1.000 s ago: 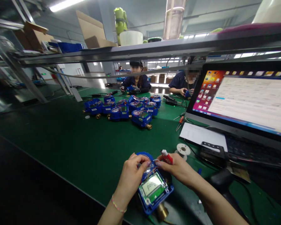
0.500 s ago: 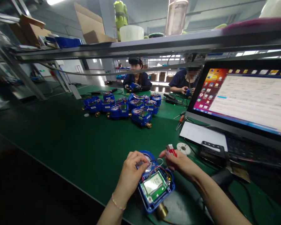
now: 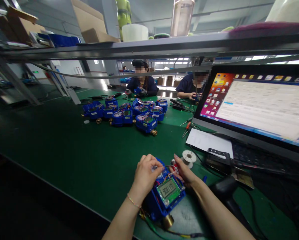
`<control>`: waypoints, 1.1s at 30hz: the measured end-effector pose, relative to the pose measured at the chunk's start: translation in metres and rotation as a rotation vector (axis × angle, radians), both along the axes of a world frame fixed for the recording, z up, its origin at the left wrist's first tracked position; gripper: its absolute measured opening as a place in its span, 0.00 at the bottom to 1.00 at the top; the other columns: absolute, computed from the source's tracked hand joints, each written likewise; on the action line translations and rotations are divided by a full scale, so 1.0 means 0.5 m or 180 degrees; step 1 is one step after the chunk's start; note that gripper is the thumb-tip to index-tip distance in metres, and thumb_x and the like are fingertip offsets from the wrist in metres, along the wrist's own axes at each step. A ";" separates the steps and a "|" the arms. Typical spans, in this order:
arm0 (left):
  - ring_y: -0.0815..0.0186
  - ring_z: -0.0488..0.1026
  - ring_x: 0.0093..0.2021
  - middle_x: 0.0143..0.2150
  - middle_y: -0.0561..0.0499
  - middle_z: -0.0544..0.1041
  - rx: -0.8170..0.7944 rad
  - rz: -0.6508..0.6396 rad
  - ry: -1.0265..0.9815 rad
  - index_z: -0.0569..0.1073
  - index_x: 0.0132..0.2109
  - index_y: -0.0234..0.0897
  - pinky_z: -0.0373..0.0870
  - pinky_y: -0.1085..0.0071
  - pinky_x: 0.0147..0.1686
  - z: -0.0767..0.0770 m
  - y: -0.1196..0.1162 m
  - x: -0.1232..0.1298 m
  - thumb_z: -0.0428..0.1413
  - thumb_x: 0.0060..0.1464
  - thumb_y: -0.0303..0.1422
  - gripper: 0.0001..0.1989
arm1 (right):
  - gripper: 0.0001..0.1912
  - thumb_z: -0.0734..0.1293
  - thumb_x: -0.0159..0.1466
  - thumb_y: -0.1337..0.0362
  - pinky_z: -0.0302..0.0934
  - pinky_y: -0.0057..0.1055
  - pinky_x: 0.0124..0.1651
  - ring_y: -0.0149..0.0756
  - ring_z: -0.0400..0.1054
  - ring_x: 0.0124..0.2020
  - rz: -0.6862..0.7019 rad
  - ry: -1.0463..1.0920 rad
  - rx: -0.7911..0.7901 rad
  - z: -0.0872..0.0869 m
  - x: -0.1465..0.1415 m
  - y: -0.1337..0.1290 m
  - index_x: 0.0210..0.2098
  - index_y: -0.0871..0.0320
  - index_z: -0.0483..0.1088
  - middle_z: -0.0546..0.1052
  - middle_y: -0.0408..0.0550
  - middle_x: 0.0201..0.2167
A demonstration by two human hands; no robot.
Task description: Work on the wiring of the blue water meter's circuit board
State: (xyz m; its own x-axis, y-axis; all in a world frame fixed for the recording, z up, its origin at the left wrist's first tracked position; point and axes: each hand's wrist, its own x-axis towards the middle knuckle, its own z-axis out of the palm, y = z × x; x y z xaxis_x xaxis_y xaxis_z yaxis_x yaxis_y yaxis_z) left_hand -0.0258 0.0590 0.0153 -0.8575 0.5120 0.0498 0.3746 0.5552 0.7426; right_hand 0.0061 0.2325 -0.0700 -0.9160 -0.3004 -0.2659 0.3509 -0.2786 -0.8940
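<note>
A blue water meter (image 3: 153, 205) lies in front of me with its cover off, showing a green circuit board and a lit display (image 3: 167, 189). Its brass pipe end (image 3: 168, 221) points toward me. My left hand (image 3: 145, 173) is over the meter's round dial and pinches a thin wire (image 3: 167, 166) with a dark sleeve. At the meter's right edge, my right hand (image 3: 185, 171) is closed round a red lighter (image 3: 175, 168) with a metal top, held close to the wire. Whether there is a flame I cannot tell.
Several blue meters (image 3: 122, 117) stand together farther back. A solder spool (image 3: 188, 157), screwdrivers (image 3: 186, 129), a white paper (image 3: 209, 142) and a monitor (image 3: 254, 106) are on the right, with a black handheld device (image 3: 225, 188) nearer. Two people sit across the table under a shelf (image 3: 139, 50).
My right hand has lowered and turned the lighter, bringing it nearer the wire. The left hand keeps its pinch. The display digits read more clearly, and the view has shifted slightly.
</note>
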 end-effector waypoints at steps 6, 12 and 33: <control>0.67 0.61 0.42 0.35 0.53 0.68 -0.0190 -0.0035 0.0059 0.74 0.29 0.38 0.58 0.69 0.43 0.000 0.016 -0.003 0.57 0.51 0.30 0.04 | 0.32 0.52 0.55 0.38 0.33 0.24 0.11 0.23 0.41 0.06 0.0044 0.0104 0.0078 -0.007 -0.001 0.011 0.12 0.59 0.52 0.49 0.40 0.04; 0.67 0.61 0.41 0.35 0.53 0.68 -0.0192 -0.0136 -0.0011 0.75 0.28 0.38 0.58 0.69 0.42 0.004 0.020 -0.004 0.58 0.50 0.29 0.03 | 0.27 0.53 0.54 0.42 0.34 0.23 0.11 0.22 0.40 0.06 0.0294 0.0070 0.0200 -0.020 -0.001 0.021 0.12 0.59 0.51 0.50 0.39 0.04; 0.67 0.61 0.41 0.35 0.51 0.68 0.0021 -0.0121 -0.0050 0.75 0.26 0.36 0.58 0.71 0.42 0.000 0.004 -0.005 0.59 0.47 0.27 0.04 | 0.26 0.53 0.54 0.42 0.34 0.24 0.11 0.22 0.41 0.08 0.0760 -0.0003 0.0460 -0.012 -0.007 0.032 0.14 0.58 0.51 0.51 0.39 0.06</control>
